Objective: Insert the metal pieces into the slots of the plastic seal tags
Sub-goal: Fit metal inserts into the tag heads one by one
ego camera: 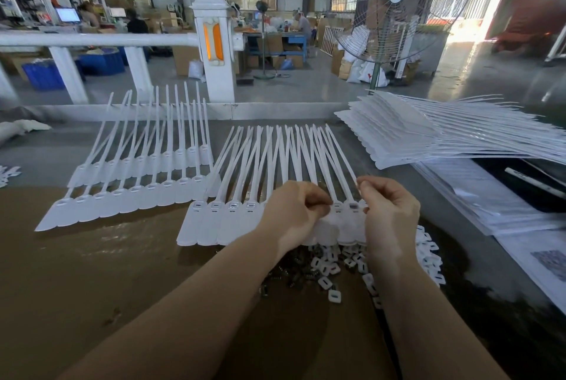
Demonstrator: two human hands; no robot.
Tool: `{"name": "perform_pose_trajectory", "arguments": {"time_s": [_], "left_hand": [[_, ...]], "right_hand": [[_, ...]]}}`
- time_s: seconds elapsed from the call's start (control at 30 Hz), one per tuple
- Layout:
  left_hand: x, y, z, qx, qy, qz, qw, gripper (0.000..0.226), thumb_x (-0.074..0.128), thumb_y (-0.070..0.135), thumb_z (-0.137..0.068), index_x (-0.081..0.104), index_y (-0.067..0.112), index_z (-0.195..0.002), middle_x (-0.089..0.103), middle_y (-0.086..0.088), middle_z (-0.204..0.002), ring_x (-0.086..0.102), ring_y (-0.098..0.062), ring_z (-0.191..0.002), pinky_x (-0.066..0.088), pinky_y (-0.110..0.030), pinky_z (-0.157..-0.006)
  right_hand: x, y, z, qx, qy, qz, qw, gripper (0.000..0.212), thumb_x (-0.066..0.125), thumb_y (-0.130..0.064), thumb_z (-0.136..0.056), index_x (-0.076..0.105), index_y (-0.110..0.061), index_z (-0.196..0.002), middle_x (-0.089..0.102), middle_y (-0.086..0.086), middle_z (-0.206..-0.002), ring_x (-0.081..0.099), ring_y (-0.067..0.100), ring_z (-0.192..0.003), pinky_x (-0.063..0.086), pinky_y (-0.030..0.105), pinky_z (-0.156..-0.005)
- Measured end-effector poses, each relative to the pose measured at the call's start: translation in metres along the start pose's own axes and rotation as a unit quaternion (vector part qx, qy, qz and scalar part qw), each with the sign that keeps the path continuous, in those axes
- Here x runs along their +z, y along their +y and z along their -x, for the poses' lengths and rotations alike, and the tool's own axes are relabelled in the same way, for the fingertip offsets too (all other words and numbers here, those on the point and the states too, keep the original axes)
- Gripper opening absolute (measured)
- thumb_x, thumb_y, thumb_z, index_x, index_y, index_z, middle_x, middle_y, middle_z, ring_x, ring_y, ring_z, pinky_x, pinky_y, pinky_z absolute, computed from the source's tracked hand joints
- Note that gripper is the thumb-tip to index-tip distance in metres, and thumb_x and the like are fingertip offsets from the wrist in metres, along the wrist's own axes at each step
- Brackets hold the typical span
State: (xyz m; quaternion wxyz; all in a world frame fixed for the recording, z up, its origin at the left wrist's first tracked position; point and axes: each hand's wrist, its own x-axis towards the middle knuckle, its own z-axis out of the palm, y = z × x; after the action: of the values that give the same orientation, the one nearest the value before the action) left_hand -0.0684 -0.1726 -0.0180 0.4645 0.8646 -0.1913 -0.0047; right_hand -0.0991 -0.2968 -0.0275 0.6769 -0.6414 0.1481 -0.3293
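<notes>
White plastic everywhere — the seal tags (232, 217) in front of the person lie fanned in an overlapping row on the brown table (92, 272), heads toward the body and tails pointing away, which I judge is so that every slot faces up within easy reach and the row can be worked along one head at a time. Several heads at the left end of this row show a small dark rectangle in the slot; whether that is a seated metal piece I cannot tell for sure.

The left hand (294, 211) hovers over the middle of the row with fingers curled in toward the thumb, as if pinching something small; what it holds is hidden. The right hand (387, 211) is likewise curled, fingertips pinched near a tag tail at the row's right end — its contents are also out of sight.

Just below the wrists lies a loose heap of dark metal pieces (294, 275) mixed with small white plastic clips (333, 295), kept close, likely to shorten each reach. A second fanned group of tags (128, 195) sits to the left, and a tall stack of tags (428, 140) waits at the right.

No brand, label or legible writing shows on the tags.
</notes>
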Motion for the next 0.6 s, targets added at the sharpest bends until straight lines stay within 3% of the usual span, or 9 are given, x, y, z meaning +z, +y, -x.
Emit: {"name": "perform_pose_trajectory", "arguments": {"time_s": [0.1, 0.2, 0.37, 0.47, 0.6], "left_hand": [[0.005, 0.008, -0.01, -0.013, 0.012, -0.002, 1.0, 0.014, 0.065, 0.013, -0.088, 0.071, 0.015, -0.099, 0.068, 0.005, -0.092, 0.059, -0.004, -0.086, 0.039, -0.001, -0.07], [0.011, 0.014, -0.018, -0.016, 0.009, -0.024, 1.0, 0.014, 0.062, 0.013, -0.089, 0.073, 0.014, -0.098, 0.071, 0.002, -0.098, 0.063, -0.009, -0.092, 0.043, -0.014, -0.079], [0.023, 0.017, -0.026, -0.036, 0.006, -0.073, 0.997, 0.013, 0.062, 0.019, -0.088, 0.075, 0.021, -0.093, 0.071, 0.005, -0.098, 0.062, -0.015, -0.097, 0.048, -0.032, -0.091], [0.028, 0.017, -0.03, -0.05, 0.006, -0.101, 0.994, 0.014, 0.062, 0.026, -0.088, 0.075, 0.027, -0.093, 0.07, 0.006, -0.101, 0.059, -0.018, -0.103, 0.042, -0.041, -0.098], [0.032, 0.015, -0.034, -0.068, 0.023, -0.117, 0.991, 0.015, 0.061, 0.031, -0.087, 0.073, 0.031, -0.095, 0.069, 0.008, -0.103, 0.056, -0.017, -0.109, 0.035, -0.042, -0.102]], "right_hand": [[-0.001, 0.0, 0.0, -0.007, 0.009, 0.002, 1.0, 0.015, 0.058, -0.008, -0.086, 0.069, -0.016, -0.08, 0.065, -0.005, -0.075, 0.055, -0.009, -0.059, 0.039, 0.003, -0.051], [-0.001, 0.0, -0.001, -0.005, 0.02, 0.004, 1.0, 0.017, 0.058, -0.007, -0.085, 0.069, -0.018, -0.077, 0.065, -0.007, -0.073, 0.056, -0.009, -0.059, 0.04, 0.004, -0.053], [0.0, 0.005, -0.005, -0.006, 0.037, 0.045, 0.998, 0.015, 0.058, -0.009, -0.085, 0.069, -0.018, -0.078, 0.067, -0.003, -0.078, 0.058, 0.003, -0.073, 0.041, 0.019, -0.066], [0.0, 0.007, -0.006, -0.009, 0.049, 0.061, 0.997, 0.013, 0.058, -0.011, -0.086, 0.069, -0.016, -0.082, 0.066, -0.002, -0.081, 0.057, 0.006, -0.077, 0.041, 0.018, -0.066], [0.001, 0.007, -0.006, -0.011, 0.054, 0.068, 0.996, 0.014, 0.057, -0.01, -0.086, 0.068, -0.018, -0.08, 0.065, -0.005, -0.079, 0.057, 0.004, -0.075, 0.04, 0.017, -0.065]]}}
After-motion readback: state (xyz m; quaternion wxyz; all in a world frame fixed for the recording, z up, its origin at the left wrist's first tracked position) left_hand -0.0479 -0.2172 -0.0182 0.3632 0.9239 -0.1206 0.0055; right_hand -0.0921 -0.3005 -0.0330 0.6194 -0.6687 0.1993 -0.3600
